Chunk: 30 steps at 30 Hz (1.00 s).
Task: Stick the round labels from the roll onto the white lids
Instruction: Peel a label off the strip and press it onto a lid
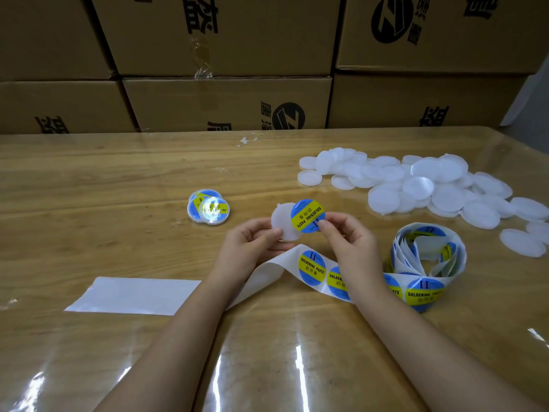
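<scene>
My left hand (252,242) pinches a plain white lid (282,223) above the table's middle. My right hand (347,236) pinches a round blue-and-yellow "soldering paste" label (307,216) by its lower edge; the label overlaps the lid's right side. Below the hands runs the label strip (312,269), still carrying several labels, from the loose roll (427,254) on the right. The strip's bare white backing (133,295) trails off to the left. A heap of unlabelled white lids (416,185) lies at the back right. A small stack of labelled lids (209,206) sits to the left of the hands.
The wooden table (89,179) wears a glossy clear cover. Stacked cardboard boxes (225,102) wall off its far edge. A scrap of clear tape (246,141) lies near the back middle.
</scene>
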Tool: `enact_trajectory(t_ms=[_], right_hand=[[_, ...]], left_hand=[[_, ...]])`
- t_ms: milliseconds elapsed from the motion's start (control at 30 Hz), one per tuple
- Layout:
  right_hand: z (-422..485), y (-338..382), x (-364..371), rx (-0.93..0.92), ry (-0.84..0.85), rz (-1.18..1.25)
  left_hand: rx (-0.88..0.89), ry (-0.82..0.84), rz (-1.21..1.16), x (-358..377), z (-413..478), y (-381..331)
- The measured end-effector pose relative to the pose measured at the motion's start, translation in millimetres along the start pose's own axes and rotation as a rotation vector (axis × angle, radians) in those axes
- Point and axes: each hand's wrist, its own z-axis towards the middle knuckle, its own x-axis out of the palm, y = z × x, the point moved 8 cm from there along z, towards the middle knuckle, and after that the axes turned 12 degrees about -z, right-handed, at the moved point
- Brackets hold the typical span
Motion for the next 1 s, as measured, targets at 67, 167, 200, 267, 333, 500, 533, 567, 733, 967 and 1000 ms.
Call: enact_trajectory(t_ms=[67,167,200,267,333,500,533,567,733,967,1000], right_hand=[[0.2,-1.4,2.9,0.011,0.022,-0.010],[0.3,-2.8,5.6,0.025,0.045,-0.011],[0.3,-3.1,6.1,0.029,0.048,-0.011],[0.5,-3.4,7.2,0.035,0.055,-0.017],[0.5,-3.5,8.0,0.037,0.061,-0.023],[0.4,-4.2,8.3,0.049,0.063,-0.028],[0.2,-4.7,8.5,0.053,0.065,-0.032],[0.2,-5.0,8.7,0.055,0.068,-0.037],[-0.1,-6.0,9.1,0.054,0.072,-0.058],[0.6,-8.0,10.1,0.060,0.072,-0.079],[0.6,-7.8,10.1,0.057,0.071,-0.080]], left_hand=[[0.011,0.013,0.007,0.5,0.0,-0.4],[0.019,0.031,0.019,1.6,0.0,0.0],[0.020,0.039,0.027,2.4,0.1,0.2],[0.022,0.052,0.039,4.0,-0.1,0.4],[0.027,0.058,0.051,4.6,-0.2,0.5],[0.030,0.074,0.055,5.2,0.0,1.6],[0.029,0.076,0.054,5.2,0.3,1.9],[0.030,0.077,0.056,5.0,0.5,2.1],[0.034,0.075,0.072,4.3,1.0,3.2],[0.035,0.069,0.075,4.8,1.2,2.8],[0.035,0.069,0.072,4.9,1.1,2.6]])
